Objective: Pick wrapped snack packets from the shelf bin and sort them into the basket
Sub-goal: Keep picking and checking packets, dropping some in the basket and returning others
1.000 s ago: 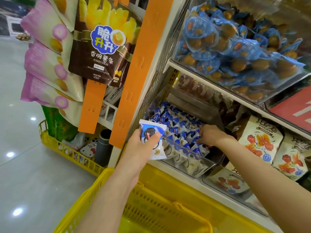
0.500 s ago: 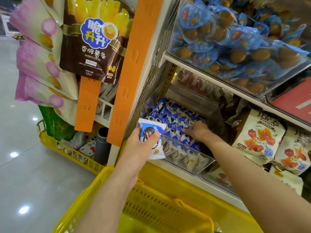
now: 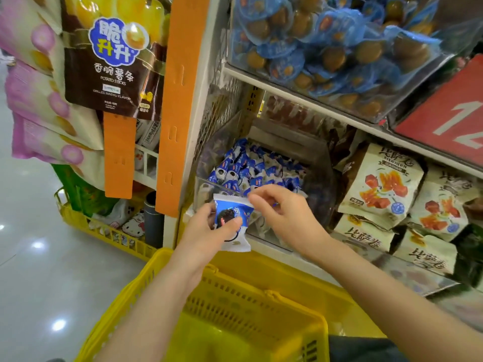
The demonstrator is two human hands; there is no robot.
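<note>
While packets (image 3: 251,171) fill the bin (image 3: 207,183), the left hand (image 3: 206,237) holds one packet (image 3: 231,214).

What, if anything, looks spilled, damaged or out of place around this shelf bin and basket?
Nothing stands out. The loose packets lie heaped inside the shelf bin, none spilled over its front. The packet gripped by the left hand looks intact; the right hand curls at its top corner. The basket stands below.

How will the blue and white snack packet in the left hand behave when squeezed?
Probably light: the left hand holds the snack packet between thumb and fingers. Its smooth film wrapper looks pliable and perhaps slippery. The biscuit pictured on it may crack if squeezed.
</note>
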